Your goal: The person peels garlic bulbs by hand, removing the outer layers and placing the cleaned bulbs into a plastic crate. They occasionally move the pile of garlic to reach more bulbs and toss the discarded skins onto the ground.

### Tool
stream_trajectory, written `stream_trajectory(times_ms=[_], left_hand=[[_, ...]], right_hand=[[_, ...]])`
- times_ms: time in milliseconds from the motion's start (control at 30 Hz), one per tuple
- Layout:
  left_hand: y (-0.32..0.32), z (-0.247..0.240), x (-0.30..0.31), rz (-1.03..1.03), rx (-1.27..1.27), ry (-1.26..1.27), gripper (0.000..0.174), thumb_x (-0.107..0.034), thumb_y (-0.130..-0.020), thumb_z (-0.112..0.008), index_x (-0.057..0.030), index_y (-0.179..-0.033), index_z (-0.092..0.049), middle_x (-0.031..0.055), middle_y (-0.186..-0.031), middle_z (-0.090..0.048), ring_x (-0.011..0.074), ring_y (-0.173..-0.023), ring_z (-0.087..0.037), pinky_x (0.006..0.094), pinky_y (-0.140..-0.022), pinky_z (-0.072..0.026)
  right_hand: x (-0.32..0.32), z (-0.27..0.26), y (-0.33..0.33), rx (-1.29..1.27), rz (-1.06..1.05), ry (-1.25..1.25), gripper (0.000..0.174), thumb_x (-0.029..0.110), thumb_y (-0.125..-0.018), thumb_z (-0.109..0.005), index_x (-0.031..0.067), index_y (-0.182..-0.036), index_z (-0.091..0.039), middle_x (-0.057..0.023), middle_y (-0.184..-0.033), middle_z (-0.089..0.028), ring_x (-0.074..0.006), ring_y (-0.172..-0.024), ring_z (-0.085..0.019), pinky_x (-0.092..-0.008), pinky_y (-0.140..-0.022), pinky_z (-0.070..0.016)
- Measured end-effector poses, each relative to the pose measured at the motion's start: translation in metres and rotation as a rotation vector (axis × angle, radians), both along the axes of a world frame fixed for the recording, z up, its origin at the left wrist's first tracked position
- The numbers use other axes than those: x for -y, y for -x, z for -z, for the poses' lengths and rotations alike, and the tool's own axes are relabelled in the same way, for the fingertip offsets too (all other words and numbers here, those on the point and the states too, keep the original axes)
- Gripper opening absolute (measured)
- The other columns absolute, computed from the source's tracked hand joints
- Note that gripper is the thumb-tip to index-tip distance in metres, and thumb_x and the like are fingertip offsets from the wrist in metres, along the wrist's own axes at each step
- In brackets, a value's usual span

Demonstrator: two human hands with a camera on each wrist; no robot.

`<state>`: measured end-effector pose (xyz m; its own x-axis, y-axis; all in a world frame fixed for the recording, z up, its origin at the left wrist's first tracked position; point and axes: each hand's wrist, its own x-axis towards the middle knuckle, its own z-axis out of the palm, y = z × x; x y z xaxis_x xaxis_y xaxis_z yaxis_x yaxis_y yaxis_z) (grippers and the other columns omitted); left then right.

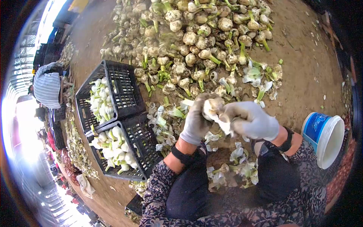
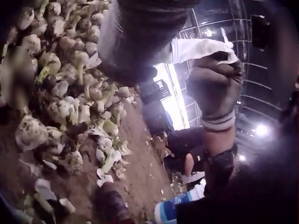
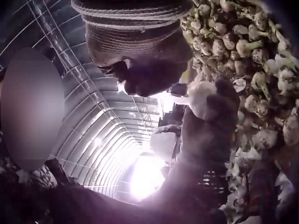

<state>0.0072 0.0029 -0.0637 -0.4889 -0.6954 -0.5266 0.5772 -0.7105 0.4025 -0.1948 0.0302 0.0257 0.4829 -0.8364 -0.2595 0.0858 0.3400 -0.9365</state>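
Observation:
In the head view the gloved left hand [image 1: 197, 120] grips a garlic bulb [image 1: 212, 107] between the two knees. Close on its right, the gloved right hand [image 1: 254, 120] pinches a strip of white skin [image 1: 226, 127] hanging from the bulb. The left wrist view shows the right hand [image 2: 214, 88] with its fingers curled on the pale skin [image 2: 201, 50], which stretches toward the left hand [image 2: 145, 37]. From the right wrist view, the left hand [image 3: 210, 121] holds the whitish bulb [image 3: 202, 98], while the right hand [image 3: 140, 56] is at the top.
Unpeeled bulbs [image 1: 190, 38] are heaped ahead. Two black crates [image 1: 126, 90] with white bulbs [image 1: 118, 149] stand at left. A white-and-blue bucket [image 1: 330, 140] is at right. Peeled skins [image 1: 238, 155] litter the ground between the legs. Another person [image 1: 47, 86] is at far left.

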Motion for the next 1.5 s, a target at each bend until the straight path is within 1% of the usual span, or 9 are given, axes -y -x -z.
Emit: stream_trajectory(times_ms=[233, 433, 467, 767, 900, 1100, 1267, 1367, 1500], left_hand=[[-0.021, -0.018, 0.006, -0.151, -0.310, 0.081, 0.077, -0.032, -0.082, -0.056, -0.0050, -0.148, -0.028, 0.0203, -0.146, -0.038, 0.0346, -0.131, -0.044, 0.0427, -0.100, -0.0461], [-0.045, -0.023, 0.013, -0.230, -0.274, 0.128, 0.076, -0.034, -0.085, -0.049, -0.0129, -0.152, -0.020, 0.0144, -0.154, -0.027, 0.0326, -0.140, -0.029, 0.0395, -0.109, -0.0331], [-0.054, -0.020, 0.013, -0.255, -0.265, 0.161, 0.069, -0.032, -0.085, -0.048, -0.0101, -0.148, -0.030, 0.0155, -0.150, -0.035, 0.0348, -0.138, -0.033, 0.0430, -0.109, -0.0354], [-0.238, -0.123, -0.031, -1.060, 0.492, 0.100, 0.038, -0.034, -0.094, -0.044, -0.0089, -0.118, -0.059, 0.0121, -0.116, -0.062, 0.0284, -0.107, -0.059, 0.0436, -0.094, -0.0473], [-0.388, -0.110, -0.086, -0.917, 1.406, 0.416, 0.040, -0.030, -0.097, -0.040, -0.0033, -0.124, -0.053, 0.0137, -0.123, -0.055, 0.0211, -0.109, -0.054, 0.0357, -0.094, -0.0443], [-0.267, -0.088, -0.008, -0.554, 1.289, 0.689, 0.032, -0.006, -0.090, -0.054, 0.0026, -0.120, -0.057, 0.0094, -0.111, -0.060, 0.0169, -0.099, -0.058, 0.0292, -0.083, -0.0501], [-0.073, -0.026, 0.019, 0.313, 1.404, 0.791, 0.021, -0.002, -0.084, -0.057, -0.0042, -0.102, -0.068, 0.0104, -0.098, -0.068, 0.0222, -0.085, -0.065, 0.0320, -0.076, -0.0514], [-0.029, 0.051, 0.015, 0.934, 1.653, 0.901, 0.031, -0.025, -0.079, -0.064, -0.0048, -0.103, -0.063, 0.0212, -0.101, -0.064, 0.0371, -0.095, -0.062, 0.0444, -0.082, -0.0490], [-0.020, 0.056, 0.009, 1.087, 1.938, 0.976, 0.030, -0.021, -0.075, -0.066, -0.0110, -0.103, -0.063, 0.0186, -0.109, -0.063, 0.0352, -0.093, -0.063, 0.0441, -0.082, -0.0499]], right_hand=[[0.004, 0.008, 0.047, 0.302, 0.662, -0.056, 0.032, 0.024, -0.088, -0.057, -0.0008, -0.107, -0.057, -0.0067, -0.090, -0.062, -0.0116, -0.072, -0.059, -0.0215, -0.056, -0.0463], [0.021, 0.063, 0.126, -0.700, 1.022, 0.478, 0.026, 0.016, -0.091, -0.060, 0.0008, -0.112, -0.060, -0.0026, -0.093, -0.062, -0.0098, -0.077, -0.058, -0.0210, -0.060, -0.0456], [0.024, 0.064, 0.126, -0.318, 1.196, 0.178, 0.028, 0.017, -0.091, -0.062, 0.0013, -0.114, -0.061, -0.0017, -0.094, -0.062, -0.0101, -0.078, -0.059, -0.0207, -0.063, -0.0461], [0.023, 0.126, 0.152, -0.836, 0.884, 0.536, 0.030, 0.009, -0.094, -0.047, 0.0019, -0.121, -0.060, -0.0114, -0.116, -0.060, -0.0220, -0.101, -0.059, -0.0309, -0.086, -0.0477], [0.020, 0.076, 0.095, -0.555, 0.814, 0.131, 0.026, 0.000, -0.090, -0.045, 0.0011, -0.110, -0.064, -0.0127, -0.111, -0.061, -0.0222, -0.093, -0.060, -0.0320, -0.080, -0.0482], [0.014, 0.065, 0.056, -0.382, 0.783, 0.149, 0.021, 0.018, -0.094, -0.057, 0.0002, -0.103, -0.062, 0.0002, -0.074, -0.060, -0.0056, -0.061, -0.052, -0.0217, -0.054, -0.0419], [0.010, 0.078, 0.055, -0.227, 0.820, 0.094, 0.018, 0.018, -0.093, -0.061, 0.0003, -0.089, -0.063, 0.0013, -0.066, -0.057, -0.0048, -0.056, -0.049, -0.0216, -0.051, -0.0396], [0.007, 0.074, 0.062, -0.190, 0.912, 0.095, 0.010, 0.006, -0.086, -0.062, 0.0017, -0.078, -0.059, 0.0020, -0.063, -0.051, -0.0045, -0.055, -0.045, -0.0218, -0.051, -0.0365], [0.005, 0.081, 0.069, -0.352, 0.917, 0.143, 0.015, -0.001, -0.081, -0.059, 0.0055, -0.071, -0.049, 0.0034, -0.062, -0.044, -0.0050, -0.056, -0.044, -0.0223, -0.052, -0.0364]])
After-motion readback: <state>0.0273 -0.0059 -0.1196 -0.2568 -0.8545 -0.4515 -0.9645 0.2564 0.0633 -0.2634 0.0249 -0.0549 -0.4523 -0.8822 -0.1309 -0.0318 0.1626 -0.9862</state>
